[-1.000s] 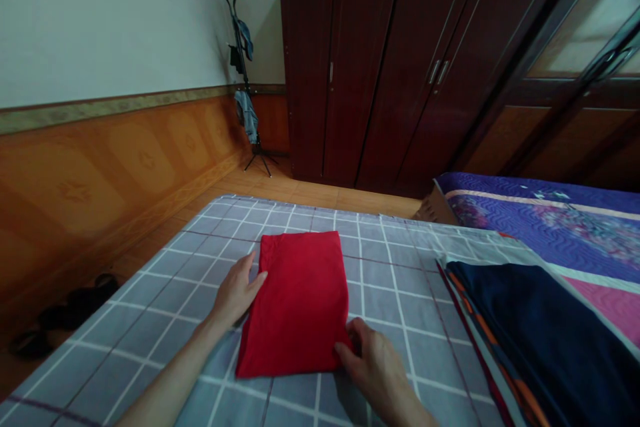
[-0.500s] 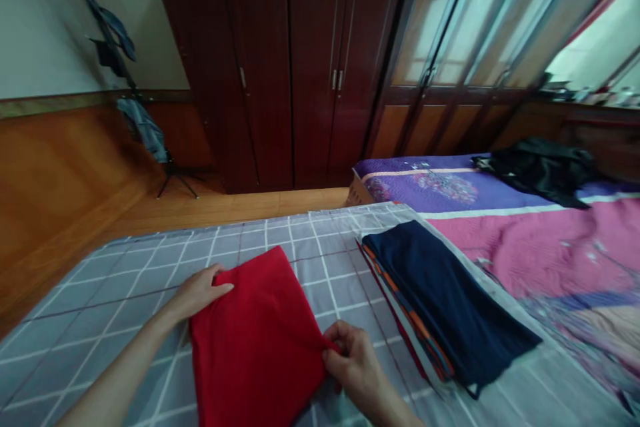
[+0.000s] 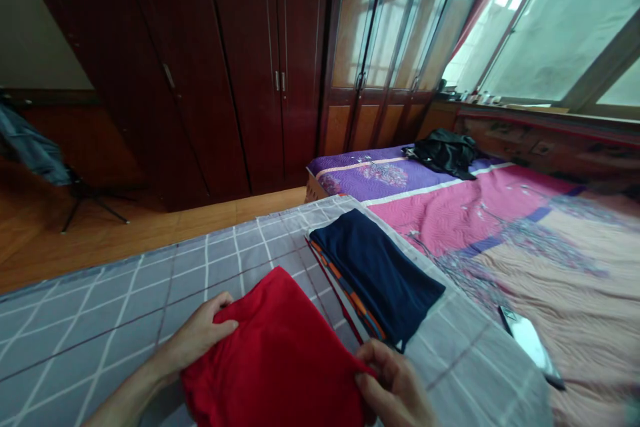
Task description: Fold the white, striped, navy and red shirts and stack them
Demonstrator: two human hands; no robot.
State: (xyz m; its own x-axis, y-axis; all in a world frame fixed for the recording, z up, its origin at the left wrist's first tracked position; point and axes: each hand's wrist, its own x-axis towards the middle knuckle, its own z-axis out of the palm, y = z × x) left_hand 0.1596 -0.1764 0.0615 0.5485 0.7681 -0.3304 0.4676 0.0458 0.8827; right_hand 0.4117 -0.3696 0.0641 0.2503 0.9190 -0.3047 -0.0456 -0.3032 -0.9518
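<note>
A folded red cloth spans the space between my two hands over the grey checked bedding. My left hand pinches its upper left edge between thumb and fingers. At its right corner, my right hand grips the fabric with curled fingers. Just beyond my right hand lies a stack of folded clothes, with a dark blue garment on top and orange, white and dark red edges showing on its left side. The lower part of the red cloth runs out of the frame.
Grey checked bedding extends left. At right are a purple and pink bedspread, a black garment and a phone-like object. Dark red wardrobes stand behind; a stand's tripod base is at left.
The view has turned right, bringing the phone-like object into sight. The red cloth, still in both hands, has come nearer the stack, and its left side looks more bunched.
</note>
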